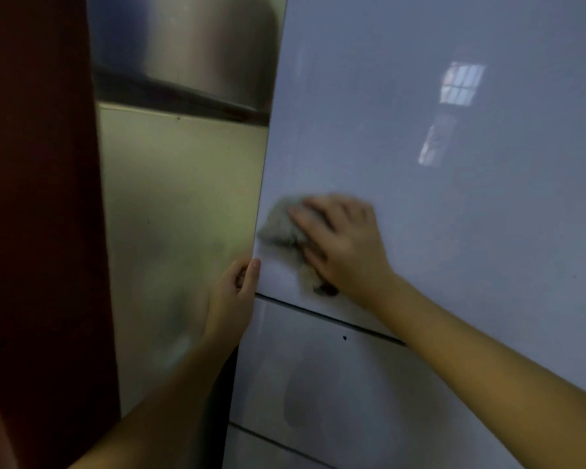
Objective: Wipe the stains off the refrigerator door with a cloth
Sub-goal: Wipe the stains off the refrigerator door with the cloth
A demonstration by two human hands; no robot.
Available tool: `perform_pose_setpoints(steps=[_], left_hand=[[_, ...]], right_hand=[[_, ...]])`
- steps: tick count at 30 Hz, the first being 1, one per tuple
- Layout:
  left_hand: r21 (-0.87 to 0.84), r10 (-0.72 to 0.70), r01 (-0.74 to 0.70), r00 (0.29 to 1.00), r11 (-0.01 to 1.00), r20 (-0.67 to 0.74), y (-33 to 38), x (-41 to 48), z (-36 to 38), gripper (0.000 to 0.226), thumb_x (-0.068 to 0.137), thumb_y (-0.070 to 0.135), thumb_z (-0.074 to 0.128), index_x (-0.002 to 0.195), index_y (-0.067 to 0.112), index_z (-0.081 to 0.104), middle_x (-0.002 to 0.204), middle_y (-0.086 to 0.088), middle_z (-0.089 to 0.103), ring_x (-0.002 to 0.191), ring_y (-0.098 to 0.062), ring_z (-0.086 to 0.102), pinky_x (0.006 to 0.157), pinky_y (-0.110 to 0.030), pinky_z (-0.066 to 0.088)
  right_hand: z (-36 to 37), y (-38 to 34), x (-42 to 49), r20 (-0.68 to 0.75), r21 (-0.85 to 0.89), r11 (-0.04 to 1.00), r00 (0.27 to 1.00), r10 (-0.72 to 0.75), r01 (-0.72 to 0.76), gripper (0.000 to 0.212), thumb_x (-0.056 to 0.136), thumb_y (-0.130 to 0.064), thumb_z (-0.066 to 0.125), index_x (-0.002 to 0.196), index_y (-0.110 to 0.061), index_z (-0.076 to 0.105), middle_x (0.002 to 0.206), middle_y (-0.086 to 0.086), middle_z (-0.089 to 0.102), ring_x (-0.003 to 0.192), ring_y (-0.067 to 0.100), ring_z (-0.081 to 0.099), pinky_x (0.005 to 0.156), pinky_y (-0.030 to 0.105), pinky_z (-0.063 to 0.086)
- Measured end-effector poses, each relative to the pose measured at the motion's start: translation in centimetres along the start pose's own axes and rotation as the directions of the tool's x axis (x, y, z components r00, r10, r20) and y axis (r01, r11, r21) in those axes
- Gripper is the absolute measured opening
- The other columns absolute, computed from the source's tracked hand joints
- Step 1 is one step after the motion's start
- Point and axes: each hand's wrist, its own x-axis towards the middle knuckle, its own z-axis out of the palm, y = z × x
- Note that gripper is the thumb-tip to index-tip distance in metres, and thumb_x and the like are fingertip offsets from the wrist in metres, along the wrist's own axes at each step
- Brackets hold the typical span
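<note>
The glossy pale grey refrigerator door point(420, 147) fills the right of the view. My right hand point(345, 245) presses a crumpled grey cloth point(279, 228) flat against the door near its left edge, just above the dark seam point(318, 316) that separates it from the lower door panel point(335, 384). My left hand point(234, 292) grips the door's left edge just below the cloth, thumb on the front face. A small dark spot point(344, 338) shows on the lower panel. The hand and cloth are motion-blurred.
A cream wall point(176, 214) lies left of the refrigerator, with a stainless steel hood or vessel point(200, 52) above it. A dark red-brown vertical surface point(38, 198) closes the far left. A window reflection point(460, 82) shines on the door.
</note>
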Motion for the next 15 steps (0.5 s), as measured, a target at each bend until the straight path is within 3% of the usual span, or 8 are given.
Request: perform_pose_setpoints(steps=[4, 6, 10, 13, 15], left_hand=[[0.051, 0.007, -0.007, 1.0, 0.999, 0.006, -0.5, 0.6, -0.4, 0.028, 0.105, 0.038, 0.05, 0.095, 0.021, 0.07, 0.082, 0.005, 0.07, 0.071, 0.002, 0.061, 0.061, -0.018, 0.043], [0.068, 0.007, -0.007, 1.0, 0.998, 0.004, -0.5, 0.7, -0.5, 0.03, 0.105, 0.043, 0.049, 0.097, 0.024, 0.07, 0.085, 0.007, 0.072, 0.074, 0.002, 0.063, 0.062, -0.02, 0.044], [0.148, 0.045, -0.035, 0.997, 0.988, -0.069, 1.2, 1.0, -0.6, 0.033, 0.101, 0.053, 0.049, 0.117, 0.027, 0.063, 0.095, 0.01, 0.069, 0.087, -0.015, 0.068, 0.072, -0.035, 0.054], [0.125, 0.107, -0.097, 0.991, 0.987, -0.083, 4.4, 2.0, -0.6, 0.05, 0.096, 0.063, 0.05, 0.135, 0.032, 0.05, 0.112, 0.012, 0.064, 0.099, -0.014, 0.066, 0.082, -0.041, 0.06], [0.055, 0.135, -0.131, 0.988, 0.99, -0.076, 6.7, 2.4, 0.1, 0.052, 0.096, 0.059, 0.054, 0.139, 0.031, 0.045, 0.124, 0.013, 0.059, 0.109, -0.013, 0.063, 0.09, -0.042, 0.059]], right_hand=[[0.4, -1.8, -7.3, 0.122, 0.052, 0.975, 0.968, -0.219, 0.214, 0.031, 0.096, -0.023, 0.068, 0.127, -0.02, 0.07, 0.124, 0.007, 0.069, 0.106, 0.028, 0.063, 0.088, 0.04, 0.047], [-0.4, -1.3, -8.6, 0.15, 0.07, 0.965, 0.954, -0.259, 0.251, 0.029, 0.097, -0.023, 0.068, 0.126, -0.021, 0.07, 0.124, 0.006, 0.069, 0.106, 0.027, 0.064, 0.089, 0.039, 0.047], [-3.7, 2.9, -4.8, 0.056, 0.012, 0.993, 0.991, -0.118, 0.118, 0.028, 0.096, -0.024, 0.069, 0.123, -0.019, 0.072, 0.123, 0.008, 0.07, 0.105, 0.031, 0.063, 0.088, 0.04, 0.046], [-6.8, 6.9, 0.3, -0.05, -0.053, 0.998, 0.998, 0.026, -0.028, 0.033, 0.096, -0.027, 0.068, 0.127, -0.016, 0.07, 0.125, 0.012, 0.067, 0.109, 0.034, 0.059, 0.088, 0.042, 0.043], [-8.4, 9.0, 2.5, -0.094, -0.086, 0.992, 0.992, 0.086, -0.094, 0.037, 0.094, -0.027, 0.069, 0.129, -0.015, 0.068, 0.126, 0.012, 0.066, 0.111, 0.034, 0.058, 0.089, 0.04, 0.039]])
